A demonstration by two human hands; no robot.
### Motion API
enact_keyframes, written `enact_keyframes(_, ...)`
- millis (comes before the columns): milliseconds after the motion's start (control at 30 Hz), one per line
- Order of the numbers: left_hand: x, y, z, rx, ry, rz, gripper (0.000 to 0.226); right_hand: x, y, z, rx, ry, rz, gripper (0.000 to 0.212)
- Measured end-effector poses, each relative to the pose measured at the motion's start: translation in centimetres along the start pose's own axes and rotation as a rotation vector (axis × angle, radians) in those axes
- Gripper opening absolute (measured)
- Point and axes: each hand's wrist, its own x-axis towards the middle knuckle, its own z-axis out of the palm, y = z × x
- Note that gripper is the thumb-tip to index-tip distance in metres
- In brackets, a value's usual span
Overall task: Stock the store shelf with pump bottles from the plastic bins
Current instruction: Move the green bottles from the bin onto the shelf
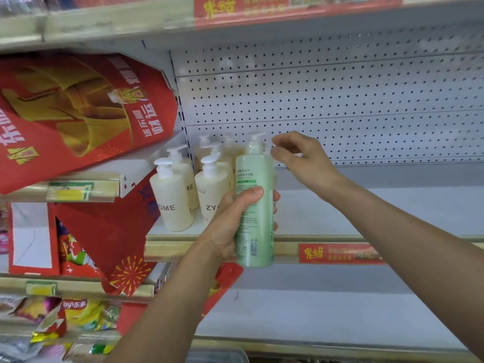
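Our left hand point(230, 221) grips a green pump bottle point(255, 205) upright, just before the shelf point(340, 213) edge. Our right hand point(298, 158) hovers by its pump, fingers loosely curled, holding nothing. Cream bottles point(172, 200) stand at the shelf's left end.

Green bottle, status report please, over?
Left hand grips green bottle, upright before shelf edge. Right hand loose by its pump, holding nothing. Cream bottles crowd left.

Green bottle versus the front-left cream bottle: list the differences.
The green bottle is pale green with small print; the cream bottle is pale yellow with large letters. The green bottle is gripped by the left hand in front of the shelf; the cream bottle stands on it. Both have white pumps.
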Motion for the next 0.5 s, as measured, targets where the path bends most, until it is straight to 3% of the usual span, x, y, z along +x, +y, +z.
enact_keyframes(100,0.4,0.4,-0.8,0.075,0.069,0.029,0.044,1.2,1.0,0.7,-0.258,-0.202,0.038,0.054)
enact_keyframes(167,0.4,0.7,-1.5,0.097,0.108,0.026,0.04,1.7,0.9,1.5,-0.281,-0.28,0.039,0.062)
enact_keyframes(367,-0.7,1.2,-2.9,0.064,0.143,0.047,0.057,2.6,0.9,1.7,-0.44,-0.224,-0.096,0.032)
enact_keyframes(500,-1.1,1.3,-3.2,0.082,0.144,0.044,0.051,2.6,0.5,2.3,-0.533,-0.144,-0.066,0.035)
